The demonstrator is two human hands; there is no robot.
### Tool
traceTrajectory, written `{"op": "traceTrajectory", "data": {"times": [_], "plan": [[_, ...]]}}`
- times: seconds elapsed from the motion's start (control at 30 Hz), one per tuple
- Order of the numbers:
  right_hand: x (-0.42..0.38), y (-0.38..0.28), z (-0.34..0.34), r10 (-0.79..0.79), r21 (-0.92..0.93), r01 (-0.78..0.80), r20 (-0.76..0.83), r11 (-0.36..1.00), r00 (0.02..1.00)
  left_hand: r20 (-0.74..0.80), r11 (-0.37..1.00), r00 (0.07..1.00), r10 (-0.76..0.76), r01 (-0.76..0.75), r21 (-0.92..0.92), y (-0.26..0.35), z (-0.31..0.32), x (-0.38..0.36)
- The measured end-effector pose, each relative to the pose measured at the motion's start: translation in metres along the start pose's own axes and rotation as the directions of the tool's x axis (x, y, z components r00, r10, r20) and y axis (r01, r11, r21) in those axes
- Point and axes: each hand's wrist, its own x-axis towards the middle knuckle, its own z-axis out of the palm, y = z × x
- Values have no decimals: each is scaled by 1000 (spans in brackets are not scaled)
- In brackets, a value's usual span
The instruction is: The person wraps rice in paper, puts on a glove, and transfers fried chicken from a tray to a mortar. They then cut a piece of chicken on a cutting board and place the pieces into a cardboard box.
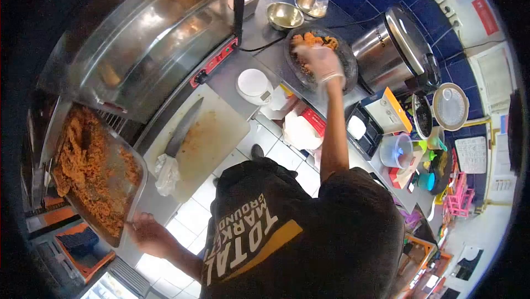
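My right hand [322, 62], in a clear plastic glove, reaches over a dark round shallow dish [346, 59] that looks like a stone mortar. Orange-brown fried pieces [314, 40] lie in it, right by my fingers, which are smeared by motion. At the left, my bare left hand [149, 236] has its fingers closed at the rim of a metal tray [141, 186]. Crumbly orange-brown fried food [88, 161] covers much of that tray. Between the hands, a large knife [185, 128] rests on a white cutting board [221, 125], with crumpled white plastic [167, 175] at its handle end.
A glass-fronted warmer cabinet [149, 39] stands behind the board. On the counter are a white kitchen scale [254, 85], metal bowls [285, 16] and a large steel cooker [389, 45]. A clear tub [396, 150] and other containers crowd the right side.
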Motion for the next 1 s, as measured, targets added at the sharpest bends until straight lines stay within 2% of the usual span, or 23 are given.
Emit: {"op": "traceTrajectory", "data": {"times": [0.03,0.1,0.17,0.23,0.3,0.33,0.37,0.4,0.43,0.47,0.5,0.53,0.57,0.6,0.63,0.7,0.77,0.8,0.83,0.87,0.9,0.97,1.0], "plan": [[18,35,-15,96,-88,-103,-85,991,992,5,1000,1000,-6,6,5,1,1,1],[66,117,-35,317,53,-315,-281,948,906,27,998,998,-62,62,-15,4,2,2],[90,135,-54,274,-191,-441,-556,877,785,44,998,997,-64,65,-25,3,3,4],[115,171,-59,246,-255,-416,-507,873,826,52,998,997,-63,64,-19,5,9,-1],[141,212,-57,206,-322,-368,-439,872,874,-125,962,992,34,2,274,4,22,-6],[154,244,-55,183,-303,-291,-339,907,923,-147,959,988,46,-3,282,5,17,-5],[163,266,-54,153,-277,-218,-238,936,959,-37,992,999,-27,31,124,3,10,-1],[176,283,-52,377,-75,-419,-315,905,871,83,996,993,-80,83,-35,2,3,1],[173,304,-54,23,-224,-129,-424,966,905,-39,977,999,15,-6,213,-1,10,-3],[158,295,-60,-362,-501,115,-429,858,827,-150,888,978,143,-60,456,-4,20,-7],[185,320,-60,-297,-484,74,-403,872,866,-220,969,975,15,40,245,0,19,-8],[113,172,-51,-291,-589,11,-384,808,876,118,993,991,-65,76,-91,-13,-43,10],[119,161,-34,-373,-757,5,-316,653,872,70,999,997,29,-31,36,-16,-29,-2],[121,140,-13,-268,-258,187,-325,948,907,0,999,1000,-22,22,-45,-14,-25,-9],[123,108,4,-147,333,223,-237,916,960,-54,1000,998,-13,13,-6,-12,-16,-14],[-11,-79,52,-290,681,419,-302,600,908,68,999,998,-5,8,-54,-7,-13,-18],[-36,-124,82,-465,905,129,84,406,881,11,996,999,-37,38,-86,-9,-12,-20],[-65,-156,98,-709,718,512,-37,472,704,1,995,1000,-25,25,-101,-8,-14,-21],[-101,-193,112,-896,426,822,-56,378,441,-1,995,1000,-26,26,-101,-7,-14,-21],[-137,-235,117,-986,298,941,1,162,169,0,995,1000,-25,25,-101,-6,-16,-21],[-165,-260,130,-996,410,908,13,89,91,-4,993,1000,-14,14,-114,-6,-21,-21],[-197,-296,168,-984,210,976,180,49,11,79,999,996,-44,44,4,-6,-33,-18],[-203,-310,186,-984,212,977,176,34,-4,75,999,996,-54,54,1,-4,-34,-17]]}}
